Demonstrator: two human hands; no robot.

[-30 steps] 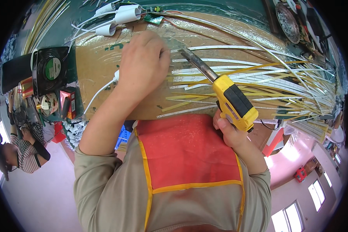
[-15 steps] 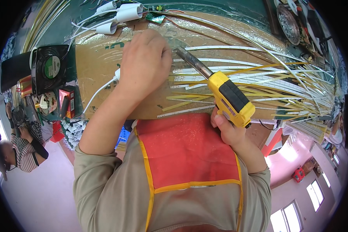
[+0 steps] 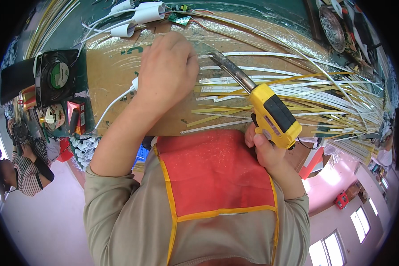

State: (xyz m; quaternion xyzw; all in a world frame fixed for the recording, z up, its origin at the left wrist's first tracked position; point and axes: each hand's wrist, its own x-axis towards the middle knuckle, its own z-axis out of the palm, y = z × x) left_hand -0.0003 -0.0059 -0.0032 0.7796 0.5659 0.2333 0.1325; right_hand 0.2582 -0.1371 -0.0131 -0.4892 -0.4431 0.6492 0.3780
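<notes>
My right hand (image 3: 267,148) is wrapped round the handle of a yellow and black soldering gun (image 3: 275,116). Its dark metal barrel points up and left, with the tip over the strips just right of my left hand. Bent with its back toward me, my left hand (image 3: 168,71) is closed above the brown cardboard (image 3: 113,75). Its fingertips and whatever they pinch are hidden. A white cable (image 3: 115,106) leads up to a white fitting (image 3: 135,84) partly covered by my left wrist. White and yellow LED strips (image 3: 279,91) fan out from there to the right.
White cylindrical fittings with cables (image 3: 148,14) lie at the far edge beside a small green circuit board (image 3: 179,20). A black fan (image 3: 57,76) and a red box (image 3: 76,116) stand on the left. A round metal dish (image 3: 331,29) sits far right. Another person (image 3: 26,175) works at left.
The soldering gun and my right hand have shifted a little to the right, so its tip is farther from my left hand. My left hand has barely moved.
</notes>
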